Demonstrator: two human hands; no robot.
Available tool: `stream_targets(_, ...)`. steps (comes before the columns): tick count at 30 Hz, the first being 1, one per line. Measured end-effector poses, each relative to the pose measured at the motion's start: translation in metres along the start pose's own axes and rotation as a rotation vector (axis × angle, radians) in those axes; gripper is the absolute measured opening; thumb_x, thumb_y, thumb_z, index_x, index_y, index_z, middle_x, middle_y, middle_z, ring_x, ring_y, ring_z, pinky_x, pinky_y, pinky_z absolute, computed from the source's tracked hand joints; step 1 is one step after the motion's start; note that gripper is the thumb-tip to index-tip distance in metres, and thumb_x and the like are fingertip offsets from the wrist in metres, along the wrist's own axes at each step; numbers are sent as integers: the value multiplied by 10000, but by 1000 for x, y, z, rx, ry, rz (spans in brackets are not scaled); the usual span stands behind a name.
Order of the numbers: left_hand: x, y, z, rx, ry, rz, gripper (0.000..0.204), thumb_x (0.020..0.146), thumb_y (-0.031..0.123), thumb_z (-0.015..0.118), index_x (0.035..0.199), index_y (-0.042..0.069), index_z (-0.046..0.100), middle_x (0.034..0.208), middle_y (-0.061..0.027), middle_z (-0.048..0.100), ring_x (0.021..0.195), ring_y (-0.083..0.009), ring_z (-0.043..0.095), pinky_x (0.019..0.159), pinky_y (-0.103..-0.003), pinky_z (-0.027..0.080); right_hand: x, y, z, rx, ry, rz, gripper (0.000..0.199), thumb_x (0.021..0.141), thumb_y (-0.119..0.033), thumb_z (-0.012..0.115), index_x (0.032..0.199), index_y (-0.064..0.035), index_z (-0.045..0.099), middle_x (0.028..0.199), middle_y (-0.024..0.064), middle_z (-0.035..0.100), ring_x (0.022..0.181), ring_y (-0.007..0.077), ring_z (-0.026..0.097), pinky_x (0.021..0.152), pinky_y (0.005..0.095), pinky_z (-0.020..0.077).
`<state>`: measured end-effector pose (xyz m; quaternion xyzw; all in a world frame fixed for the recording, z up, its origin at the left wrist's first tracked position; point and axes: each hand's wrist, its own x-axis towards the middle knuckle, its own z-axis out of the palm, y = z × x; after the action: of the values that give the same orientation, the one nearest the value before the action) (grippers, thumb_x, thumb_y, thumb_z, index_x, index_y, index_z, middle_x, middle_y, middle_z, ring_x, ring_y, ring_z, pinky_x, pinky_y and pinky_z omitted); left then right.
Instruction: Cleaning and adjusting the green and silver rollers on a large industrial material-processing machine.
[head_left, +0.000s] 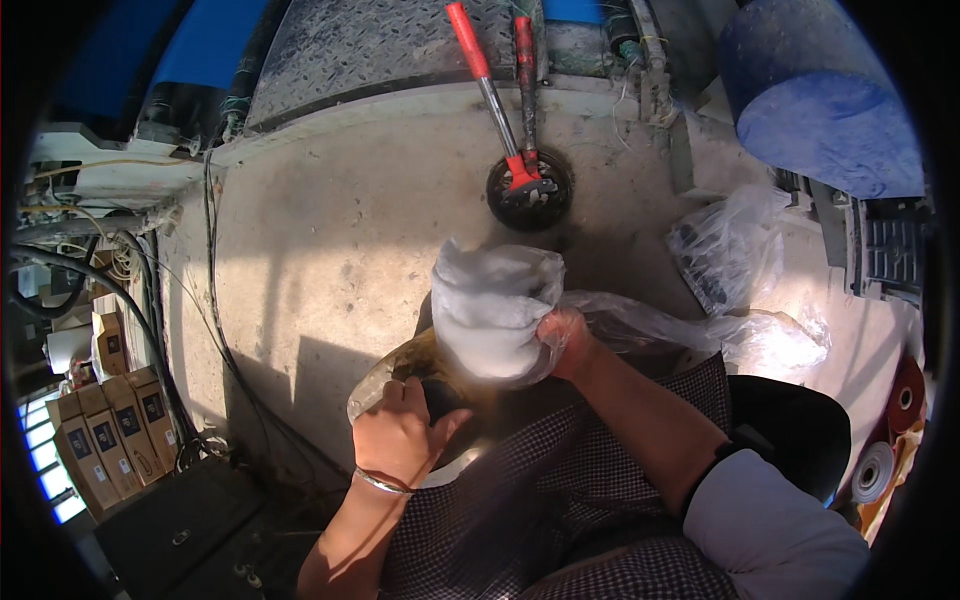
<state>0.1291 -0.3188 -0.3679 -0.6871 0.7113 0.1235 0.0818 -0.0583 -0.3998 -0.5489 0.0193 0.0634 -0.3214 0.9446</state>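
Nearest, a left hand point(398, 440), thumb spread away from bent fingers, at the edge of a yellowish translucent wrap point(375, 381); cannot tell whether gripping it. Just farther, a right hand point(565, 342) closed on clear plastic at the right side of a soft-looking white bundle point(492, 312), just beyond and between the two. Could tip or slip leftward, being visibly gripped at one side only, through thin, probably slick film. Might also tear or stretch right where pinched. Off to the right, a trailing length of clear plastic point(645, 322), apt to snag or tug. Farther, a red-handled tool point(494, 108) in a dark round container point(562, 202); could topple if bumped, being long and probably top-heavy.
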Motion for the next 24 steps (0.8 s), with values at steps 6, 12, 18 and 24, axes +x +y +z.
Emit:
stream_targets(6, 0, 11, -6, 161, -31, 113, 465, 716, 279, 687, 1108, 47, 592, 968, -93, 544, 810, -244, 601, 642, -343, 527, 1, -1, -4, 18, 47, 56, 677, 686, -117, 553, 1305, 96, 383, 1251, 225, 521, 1131, 324, 547, 1001, 430, 428)
stream_targets(12, 1, -3, 8, 64, 61, 360, 594, 708, 251, 687, 1237, 48, 509, 1231, -123, 479, 1051, -297, 541, 792, -392, 523, 3, 0, -2, 23, 6, 30, 650, 696, -110, 541, 1297, 91, 395, 1246, 225, 525, 1122, 321, 554, 985, 423, 440)
stream_targets(18, -4, 2, -3, 63, -50, 32, 628, 757, 450, 675, 1147, -22, 535, 966, -138, 574, 741, -240, 632, 604, -358, 540, 3, -1, 3, -100, 7, -85, 612, 710, -110, 543, 1276, 86, 421, 1244, 207, 532, 1114, 299, 562, 966, 407, 453)
stream_targets(24, 5, -10, -2, 230, 60, 581, 629, 709, 322, 730, 1210, 6, 517, 1203, -123, 476, 1062, -311, 518, 820, -381, 495, 4, -2, 5, -7, 32, 45, 626, 677, -75, 555, 1280, 32, 427, 1227, 188, 543, 1109, 292, 566, 950, 416, 466)
